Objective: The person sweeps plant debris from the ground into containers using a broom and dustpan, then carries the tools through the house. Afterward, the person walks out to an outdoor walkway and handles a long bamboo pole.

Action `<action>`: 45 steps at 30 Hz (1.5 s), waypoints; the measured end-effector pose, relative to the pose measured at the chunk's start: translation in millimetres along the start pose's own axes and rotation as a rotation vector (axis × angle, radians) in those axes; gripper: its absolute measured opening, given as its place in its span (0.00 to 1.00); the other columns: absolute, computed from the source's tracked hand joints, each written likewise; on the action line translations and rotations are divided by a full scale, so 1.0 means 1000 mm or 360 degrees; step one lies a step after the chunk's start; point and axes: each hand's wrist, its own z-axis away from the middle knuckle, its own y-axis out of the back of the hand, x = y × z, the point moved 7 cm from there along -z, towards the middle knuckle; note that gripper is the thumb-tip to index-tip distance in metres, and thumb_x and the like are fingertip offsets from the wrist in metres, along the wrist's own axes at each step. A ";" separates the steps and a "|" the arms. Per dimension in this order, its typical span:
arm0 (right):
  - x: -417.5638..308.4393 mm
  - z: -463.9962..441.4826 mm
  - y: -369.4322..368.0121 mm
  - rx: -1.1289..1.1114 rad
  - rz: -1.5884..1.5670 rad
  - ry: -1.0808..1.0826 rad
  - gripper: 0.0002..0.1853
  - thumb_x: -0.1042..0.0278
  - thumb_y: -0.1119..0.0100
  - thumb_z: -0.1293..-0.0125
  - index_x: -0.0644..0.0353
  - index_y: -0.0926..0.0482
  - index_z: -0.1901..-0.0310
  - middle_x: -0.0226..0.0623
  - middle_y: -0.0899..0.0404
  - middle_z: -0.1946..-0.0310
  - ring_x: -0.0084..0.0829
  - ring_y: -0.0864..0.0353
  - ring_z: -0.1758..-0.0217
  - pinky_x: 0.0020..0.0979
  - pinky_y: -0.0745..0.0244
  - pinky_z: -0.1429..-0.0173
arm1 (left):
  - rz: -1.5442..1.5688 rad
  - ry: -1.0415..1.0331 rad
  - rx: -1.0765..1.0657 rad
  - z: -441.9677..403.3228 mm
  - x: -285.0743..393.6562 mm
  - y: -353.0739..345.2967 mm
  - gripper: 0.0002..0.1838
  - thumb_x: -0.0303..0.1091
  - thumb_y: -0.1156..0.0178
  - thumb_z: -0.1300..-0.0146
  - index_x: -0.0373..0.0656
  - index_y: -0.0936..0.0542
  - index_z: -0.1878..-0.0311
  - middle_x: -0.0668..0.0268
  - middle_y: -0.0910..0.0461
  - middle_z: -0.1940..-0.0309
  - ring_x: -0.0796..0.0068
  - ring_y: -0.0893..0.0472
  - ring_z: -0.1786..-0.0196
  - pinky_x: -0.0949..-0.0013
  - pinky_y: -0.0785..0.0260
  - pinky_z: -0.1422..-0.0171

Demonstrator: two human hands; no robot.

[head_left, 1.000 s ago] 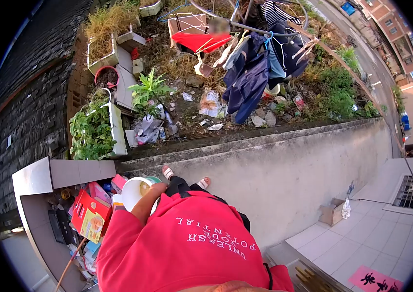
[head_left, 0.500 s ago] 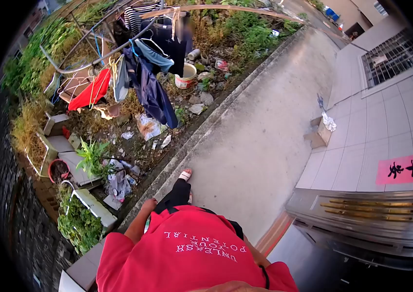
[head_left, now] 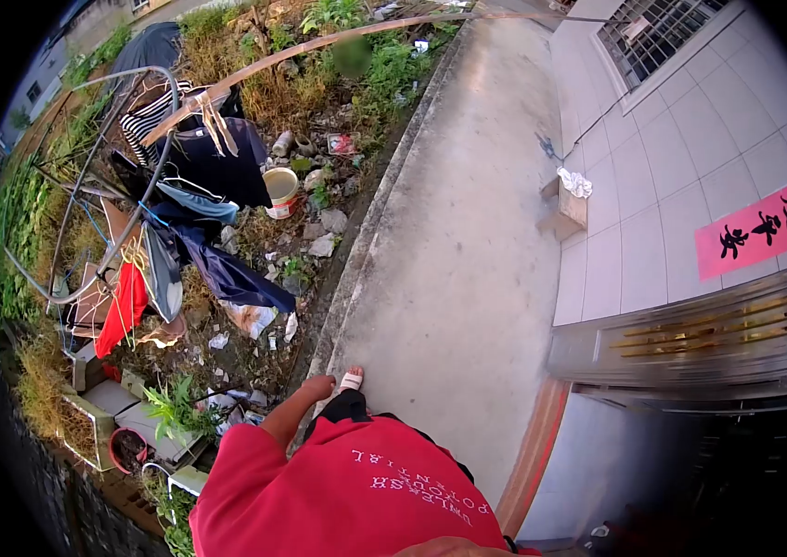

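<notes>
My left hand hangs at the end of a bent arm, just left of a foot in a white sandal. Its fingers look curled in, and I see nothing held in them. Below it spreads the red T-shirt with white lettering, over black trousers. My right hand is out of the picture; only a dark band at the wrist shows by the shirt's lower right edge.
A concrete path runs ahead beside a raised kerb. Clothes hang on a metal frame at left, near a bucket and rubble. At right are a tiled wall, a small stool and a metal door.
My view has turned and moved along the path. My left arm has swung forward, its hand now beside the sandalled foot. The right forearm has slipped mostly out of view.
</notes>
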 end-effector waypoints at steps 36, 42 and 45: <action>0.282 0.131 -0.121 0.0516 -0.0982 -0.0942 0.16 0.56 0.51 0.43 0.57 0.22 0.61 0.50 0.21 0.62 0.49 0.21 0.55 0.44 0.27 0.51 | -0.0962 -0.0617 -0.0385 -0.143 0.420 -0.086 0.15 0.36 0.51 0.40 0.48 0.24 0.51 0.52 0.24 0.53 0.52 0.25 0.48 0.53 0.31 0.47; 0.284 0.106 -0.099 0.0505 -0.1219 -0.0919 0.15 0.57 0.52 0.43 0.58 0.21 0.63 0.52 0.21 0.65 0.51 0.21 0.58 0.46 0.27 0.53 | -0.0856 -0.0859 -0.0558 -0.201 0.490 -0.139 0.13 0.37 0.51 0.39 0.45 0.21 0.57 0.51 0.20 0.60 0.49 0.22 0.54 0.54 0.30 0.50; 0.278 0.092 -0.103 0.0449 -0.1300 -0.0709 0.16 0.54 0.52 0.41 0.57 0.21 0.62 0.52 0.21 0.63 0.51 0.21 0.56 0.46 0.27 0.51 | -0.0850 -0.0927 -0.0603 -0.241 0.531 -0.162 0.13 0.38 0.51 0.39 0.45 0.21 0.56 0.51 0.20 0.60 0.50 0.22 0.55 0.55 0.30 0.50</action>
